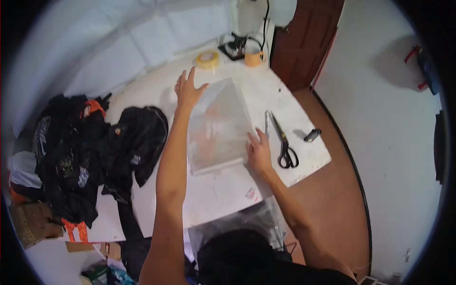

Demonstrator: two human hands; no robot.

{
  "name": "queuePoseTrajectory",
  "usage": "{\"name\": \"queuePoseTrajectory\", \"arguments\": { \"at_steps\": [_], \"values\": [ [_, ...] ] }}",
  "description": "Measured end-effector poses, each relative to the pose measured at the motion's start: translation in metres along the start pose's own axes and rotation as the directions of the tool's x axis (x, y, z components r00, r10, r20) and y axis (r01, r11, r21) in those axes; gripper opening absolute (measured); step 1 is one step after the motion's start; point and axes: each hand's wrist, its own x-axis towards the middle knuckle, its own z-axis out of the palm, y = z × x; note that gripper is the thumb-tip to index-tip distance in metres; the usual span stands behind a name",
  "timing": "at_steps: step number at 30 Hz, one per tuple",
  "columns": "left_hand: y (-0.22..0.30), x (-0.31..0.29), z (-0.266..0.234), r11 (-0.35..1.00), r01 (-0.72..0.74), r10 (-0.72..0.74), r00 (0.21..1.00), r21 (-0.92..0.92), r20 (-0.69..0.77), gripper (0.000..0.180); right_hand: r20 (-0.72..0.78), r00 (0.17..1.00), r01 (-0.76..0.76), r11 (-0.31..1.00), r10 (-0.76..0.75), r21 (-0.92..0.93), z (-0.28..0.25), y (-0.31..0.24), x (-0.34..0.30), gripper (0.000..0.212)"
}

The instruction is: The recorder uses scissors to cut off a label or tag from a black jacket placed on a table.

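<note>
A stack of clear plastic bags or sheets (221, 128) lies flat on the white table in front of me. My left hand (191, 91) is at its far left corner, fingers spread and thumb stretched toward the plastic. I cannot tell whether it touches the plastic. Lower down, my right hand (259, 151) rests by the right edge of the plastic with its fingers apart, holding nothing visible. Black-handled scissors (285, 145) lie to the right of that hand, beside a thin silver strip (267, 124).
Black clothes (71, 147) are heaped on the left, with one black garment (137, 142) nearer the plastic. Toward the back are a yellow tape roll (207, 59) and an orange mug (253, 59). A small black object (312, 135) lies near the table's right edge (317, 165).
</note>
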Motion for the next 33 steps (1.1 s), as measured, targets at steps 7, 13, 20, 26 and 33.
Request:
{"name": "queuePoseTrajectory", "arguments": {
  "at_steps": [7,13,20,26,33],
  "values": [
    [0.015,-0.249,-0.062,0.917,0.316,-0.31,0.949,-0.243,0.064,0.047,0.316,0.912,0.273,0.962,-0.261,0.006,-0.022,-0.011,0.009,0.038],
    [0.011,-0.274,-0.075,0.916,0.379,-0.343,0.91,-0.133,0.231,0.058,0.375,0.892,0.229,0.967,-0.253,0.108,-0.013,-0.017,0.031,0.024],
    [0.019,-0.267,-0.082,0.764,0.575,-0.517,0.817,-0.292,0.255,0.06,0.413,0.868,0.268,0.96,-0.275,0.077,-0.016,-0.026,0.029,0.029],
    [0.011,-0.271,-0.076,0.651,0.709,-0.639,0.704,-0.27,0.309,0.047,0.479,0.678,0.493,0.828,-0.558,0.267,-0.016,-0.029,0.022,0.025],
    [0.005,-0.272,-0.072,0.566,0.633,-0.627,0.746,-0.527,0.222,0.038,0.457,0.676,0.542,0.81,-0.579,0.224,-0.008,-0.04,0.026,0.021]
  ]
}}
